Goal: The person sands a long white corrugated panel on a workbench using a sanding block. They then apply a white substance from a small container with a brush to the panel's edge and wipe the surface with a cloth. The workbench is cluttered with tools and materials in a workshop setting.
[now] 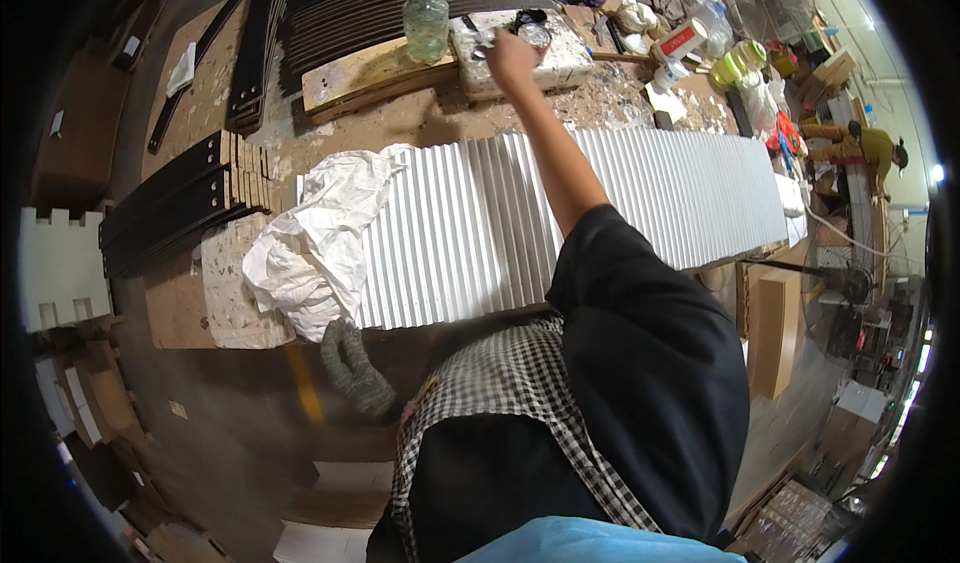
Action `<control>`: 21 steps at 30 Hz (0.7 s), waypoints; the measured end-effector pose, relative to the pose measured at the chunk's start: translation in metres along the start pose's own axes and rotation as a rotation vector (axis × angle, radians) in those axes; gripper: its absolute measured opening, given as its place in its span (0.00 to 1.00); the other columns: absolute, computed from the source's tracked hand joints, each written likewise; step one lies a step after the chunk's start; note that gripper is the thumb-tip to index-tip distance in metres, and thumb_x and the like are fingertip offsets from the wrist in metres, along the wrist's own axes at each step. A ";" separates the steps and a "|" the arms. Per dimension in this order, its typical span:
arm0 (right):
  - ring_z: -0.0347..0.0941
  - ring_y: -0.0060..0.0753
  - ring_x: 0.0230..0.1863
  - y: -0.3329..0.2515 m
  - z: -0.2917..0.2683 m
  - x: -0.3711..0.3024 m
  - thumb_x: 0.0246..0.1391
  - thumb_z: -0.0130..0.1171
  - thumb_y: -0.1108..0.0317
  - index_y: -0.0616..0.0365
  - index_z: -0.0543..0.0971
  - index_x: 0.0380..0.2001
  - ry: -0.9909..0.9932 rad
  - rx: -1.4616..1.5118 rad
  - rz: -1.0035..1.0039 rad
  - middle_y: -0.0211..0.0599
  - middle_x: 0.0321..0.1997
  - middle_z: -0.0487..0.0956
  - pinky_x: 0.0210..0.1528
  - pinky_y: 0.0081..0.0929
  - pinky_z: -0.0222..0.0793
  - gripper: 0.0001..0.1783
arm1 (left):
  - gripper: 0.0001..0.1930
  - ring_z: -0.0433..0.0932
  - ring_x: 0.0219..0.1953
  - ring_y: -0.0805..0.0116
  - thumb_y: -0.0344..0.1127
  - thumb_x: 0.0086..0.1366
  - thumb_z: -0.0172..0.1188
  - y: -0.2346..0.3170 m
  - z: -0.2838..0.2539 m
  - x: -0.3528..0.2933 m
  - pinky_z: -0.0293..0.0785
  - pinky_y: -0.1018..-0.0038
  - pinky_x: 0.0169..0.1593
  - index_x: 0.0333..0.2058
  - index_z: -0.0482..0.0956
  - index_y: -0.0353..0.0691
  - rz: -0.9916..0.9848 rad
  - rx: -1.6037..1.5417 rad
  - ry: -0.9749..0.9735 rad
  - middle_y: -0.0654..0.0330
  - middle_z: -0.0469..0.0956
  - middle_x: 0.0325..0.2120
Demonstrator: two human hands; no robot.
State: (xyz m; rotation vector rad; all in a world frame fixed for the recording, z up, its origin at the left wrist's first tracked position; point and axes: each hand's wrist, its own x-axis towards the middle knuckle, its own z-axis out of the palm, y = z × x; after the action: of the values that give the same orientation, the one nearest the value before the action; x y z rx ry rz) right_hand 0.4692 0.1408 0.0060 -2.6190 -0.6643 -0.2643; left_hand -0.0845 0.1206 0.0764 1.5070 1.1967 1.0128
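Note:
My right arm stretches over a row of ridged white-silver strips (620,198) to a paint-stained white block (575,53). There my bare right hand (512,60) is closed, its fingers at a small greyish thing too blurred to name. Beside the hand is a small clear container (535,36) with something black behind it. My left hand (357,371), in a grey-green knitted glove, is low at the table's near edge, by a crumpled white cloth (325,238). Its fingers are hard to make out, and whether it touches the cloth is unclear.
A clear bottle with a green cap (426,23) stands on a wooden board (370,71). Black slats (175,203) are stacked at left, with more at the back. A white-and-red container (680,40) and plastic bags lie at the far right. Another person (880,153) is in the distance.

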 end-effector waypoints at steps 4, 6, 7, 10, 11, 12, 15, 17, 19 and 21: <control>0.86 0.49 0.43 0.027 -0.072 0.013 0.41 0.73 0.28 0.60 0.79 0.47 -0.181 -0.129 0.237 0.50 0.40 0.87 0.42 0.42 0.81 0.46 | 0.17 0.79 0.54 0.59 0.26 0.72 0.57 -0.003 -0.006 -0.002 0.78 0.67 0.59 0.57 0.75 0.26 0.005 0.016 -0.004 0.48 0.79 0.53; 0.86 0.49 0.45 0.052 -0.074 0.022 0.36 0.74 0.26 0.60 0.81 0.45 -0.295 -0.214 0.181 0.49 0.43 0.87 0.46 0.43 0.81 0.48 | 0.16 0.79 0.54 0.59 0.25 0.73 0.57 -0.006 -0.004 0.001 0.78 0.67 0.59 0.57 0.75 0.26 0.004 0.011 -0.023 0.48 0.79 0.53; 0.86 0.49 0.45 0.058 -0.069 0.025 0.36 0.73 0.27 0.60 0.82 0.44 -0.299 -0.208 0.186 0.49 0.43 0.87 0.46 0.42 0.81 0.47 | 0.16 0.79 0.54 0.59 0.25 0.73 0.57 -0.006 -0.003 0.002 0.78 0.67 0.59 0.56 0.75 0.27 0.004 0.010 -0.031 0.48 0.79 0.53; 0.85 0.50 0.46 0.068 -0.060 0.026 0.36 0.73 0.28 0.59 0.84 0.43 -0.277 -0.201 0.188 0.48 0.43 0.87 0.47 0.42 0.81 0.44 | 0.15 0.79 0.54 0.60 0.25 0.73 0.57 -0.007 -0.001 0.007 0.78 0.68 0.59 0.56 0.76 0.27 0.009 0.022 -0.060 0.49 0.79 0.53; 0.85 0.50 0.46 0.066 -0.059 0.025 0.37 0.72 0.29 0.58 0.84 0.43 -0.245 -0.203 0.176 0.49 0.42 0.87 0.47 0.42 0.81 0.43 | 0.15 0.79 0.54 0.60 0.25 0.73 0.57 -0.008 -0.002 0.007 0.78 0.68 0.59 0.56 0.76 0.27 0.018 0.034 -0.071 0.49 0.79 0.52; 0.85 0.50 0.46 0.064 -0.059 0.024 0.38 0.72 0.29 0.57 0.84 0.43 -0.213 -0.206 0.165 0.49 0.42 0.87 0.46 0.42 0.81 0.42 | 0.15 0.79 0.54 0.60 0.25 0.73 0.57 -0.008 -0.002 0.008 0.78 0.68 0.59 0.56 0.76 0.27 0.025 0.035 -0.071 0.49 0.79 0.52; 0.85 0.52 0.44 0.052 -0.060 0.029 0.39 0.71 0.31 0.57 0.83 0.43 -0.169 -0.153 0.123 0.49 0.40 0.87 0.46 0.43 0.81 0.41 | 0.14 0.79 0.53 0.61 0.24 0.73 0.57 -0.008 -0.002 0.007 0.78 0.68 0.59 0.55 0.77 0.27 -0.006 0.011 -0.061 0.50 0.80 0.51; 0.85 0.52 0.42 0.030 -0.050 0.028 0.39 0.71 0.31 0.57 0.82 0.43 -0.124 -0.104 0.085 0.49 0.39 0.87 0.45 0.44 0.81 0.40 | 0.13 0.79 0.52 0.61 0.25 0.73 0.57 -0.001 -0.003 0.006 0.79 0.69 0.58 0.52 0.78 0.26 -0.049 -0.015 -0.031 0.50 0.81 0.50; 0.85 0.53 0.40 0.002 -0.050 0.020 0.39 0.71 0.32 0.56 0.82 0.41 -0.076 -0.042 0.026 0.49 0.37 0.87 0.44 0.45 0.81 0.39 | 0.12 0.80 0.52 0.62 0.25 0.73 0.57 -0.002 -0.006 0.007 0.79 0.69 0.58 0.51 0.79 0.26 0.012 0.035 -0.047 0.50 0.81 0.49; 0.85 0.52 0.43 -0.011 -0.040 0.023 0.39 0.70 0.31 0.55 0.83 0.41 -0.090 -0.048 -0.011 0.50 0.38 0.87 0.46 0.44 0.81 0.39 | 0.11 0.80 0.52 0.62 0.25 0.73 0.57 0.001 -0.007 0.006 0.80 0.69 0.57 0.50 0.79 0.26 0.014 0.079 -0.053 0.50 0.81 0.49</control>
State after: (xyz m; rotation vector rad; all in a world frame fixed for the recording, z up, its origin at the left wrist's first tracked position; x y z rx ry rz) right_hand 0.4806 0.1409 0.0516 -2.6871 -0.7109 -0.1686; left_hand -0.0899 0.1276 0.0792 1.5968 1.2021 0.9383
